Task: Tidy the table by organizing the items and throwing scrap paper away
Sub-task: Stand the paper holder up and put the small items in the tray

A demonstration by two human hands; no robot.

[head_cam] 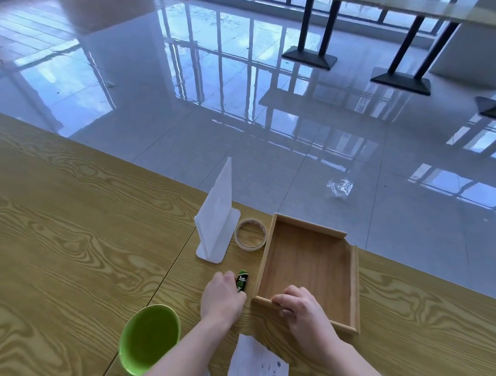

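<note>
At the bottom edge of the frame a printed paper slip (257, 364) lies flat on the wooden surface (68, 237), with a green bowl (149, 337) to its left. Just above them, lower centre, the left grip (222, 296) is closed round a small green-and-black packet (242, 282). The packet pokes out past the fingers, just beside the left wall of the wooden tray (309, 258). The right grip (301, 306) is clamped on the tray's near rim, fingers curled over the edge. Nothing shows inside the tray.

The step in hand seems to be getting the packet into the tray. To do it well, brace the tray with the right grip so it cannot slide. Lift the packet clear over the low wall rather than dragging it, and lay it flat toward one corner, leaving room for more.

Higher in the frame a tape roll (250, 235) lies just beside the tray's left wall, and a white upright stand (217, 223) is just left of the roll. Both probably need placing afterwards, and the slip looks like the scrap to bin. Beyond the surface's far edge, right of centre, a crumpled clear wrapper (340, 187) lies on the glossy floor (188, 100).
</note>
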